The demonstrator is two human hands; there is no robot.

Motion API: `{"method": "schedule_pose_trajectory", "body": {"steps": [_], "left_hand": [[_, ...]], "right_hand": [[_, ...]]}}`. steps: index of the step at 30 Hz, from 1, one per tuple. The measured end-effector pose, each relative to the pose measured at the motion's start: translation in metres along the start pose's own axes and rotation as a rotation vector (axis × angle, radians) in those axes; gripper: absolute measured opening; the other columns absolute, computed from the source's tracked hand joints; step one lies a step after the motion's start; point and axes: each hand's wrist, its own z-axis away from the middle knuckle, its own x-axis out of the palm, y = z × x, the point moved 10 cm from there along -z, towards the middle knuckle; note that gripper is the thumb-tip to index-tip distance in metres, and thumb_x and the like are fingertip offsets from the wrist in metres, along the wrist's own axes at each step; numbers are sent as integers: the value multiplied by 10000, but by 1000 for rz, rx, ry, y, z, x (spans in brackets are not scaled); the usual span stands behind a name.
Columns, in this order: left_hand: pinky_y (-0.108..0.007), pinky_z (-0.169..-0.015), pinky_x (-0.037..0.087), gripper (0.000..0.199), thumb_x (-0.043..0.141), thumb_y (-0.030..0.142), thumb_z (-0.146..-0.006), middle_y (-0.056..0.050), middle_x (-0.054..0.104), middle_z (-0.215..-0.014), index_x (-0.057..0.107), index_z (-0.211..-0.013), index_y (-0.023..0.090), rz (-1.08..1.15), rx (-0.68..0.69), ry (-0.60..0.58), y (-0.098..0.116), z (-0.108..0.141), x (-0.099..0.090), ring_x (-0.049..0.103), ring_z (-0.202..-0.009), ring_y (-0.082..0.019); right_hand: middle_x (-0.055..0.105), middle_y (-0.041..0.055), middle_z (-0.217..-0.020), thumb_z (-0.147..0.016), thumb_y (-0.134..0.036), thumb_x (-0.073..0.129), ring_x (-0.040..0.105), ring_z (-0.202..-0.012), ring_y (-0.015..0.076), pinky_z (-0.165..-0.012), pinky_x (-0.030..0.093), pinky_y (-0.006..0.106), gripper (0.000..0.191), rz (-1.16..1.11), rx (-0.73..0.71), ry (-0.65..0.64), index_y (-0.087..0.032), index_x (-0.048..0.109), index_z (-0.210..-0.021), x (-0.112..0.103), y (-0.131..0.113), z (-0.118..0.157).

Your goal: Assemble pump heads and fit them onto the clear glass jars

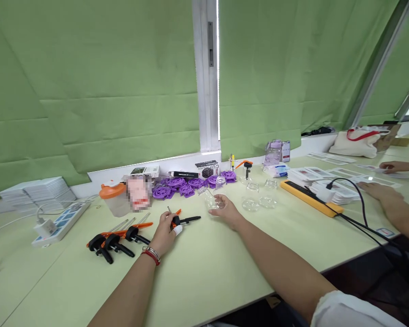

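Note:
My left hand [165,234] is closed around a black-and-orange tool with a handle [190,220], just above or on the table. A white wrap covers one of its fingertips. My right hand [226,211] grips a clear, rounded cup-like piece [209,202], tilted on its side. To the left of my left hand lie several similar black-and-orange tools [117,243] with thin metal rods. Clear bulb-shaped vessels [250,204] stand to the right of my right hand. Behind both hands, purple spoked discs [186,188] lie in a row.
An orange-lidded container [114,200] and stacked white sheets [42,193] are at left, near a white power strip [63,225]. A yellow power strip [310,198] with black cables lies at right, beside white cards [337,188]. Another person's hands [378,190] reach in there. A lilac bottle [273,152] stands behind.

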Motion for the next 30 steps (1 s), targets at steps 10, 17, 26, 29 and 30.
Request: {"method": "schedule_pose_trajectory", "body": {"steps": [10,17,26,29,30], "left_hand": [[-373,-914,403,334,631,287,-705,-103,490,-1188,589,-1026,204,211,-57,208,-17,3,-24,523,-1038,-225],[-263,-654,417,454,679,346,-645,-30,594,-853,545,-1055,203,409,-240,186,-23,9,-19,537,-680,-140],[-236,-653,402,458,674,321,-671,-10,605,-821,498,-1080,217,495,-198,76,-2,13,-8,550,-699,-128],[-253,-706,415,448,674,293,-689,-15,612,-847,492,-1091,218,517,-138,31,8,13,-3,571,-761,-139],[-258,-719,418,448,676,290,-692,-18,616,-854,490,-1093,217,524,-128,14,11,14,0,576,-778,-144]], "right_hand": [[555,16,-939,-598,-359,790,548,-827,157,-691,454,300,536,-338,62,-55,-253,439,-989,0,3,-7],[546,16,-906,-631,-401,767,539,-826,165,-680,459,309,472,-345,74,-30,-244,475,-967,-1,2,-4],[549,9,-889,-639,-413,763,557,-794,155,-704,465,317,442,-463,145,-140,-236,474,-923,31,-5,14],[558,12,-914,-643,-426,759,564,-813,154,-734,464,321,451,-467,159,-171,-236,471,-934,43,-7,21],[559,12,-917,-646,-429,756,565,-820,154,-736,462,319,451,-469,163,-176,-237,471,-937,46,-8,23]]}}
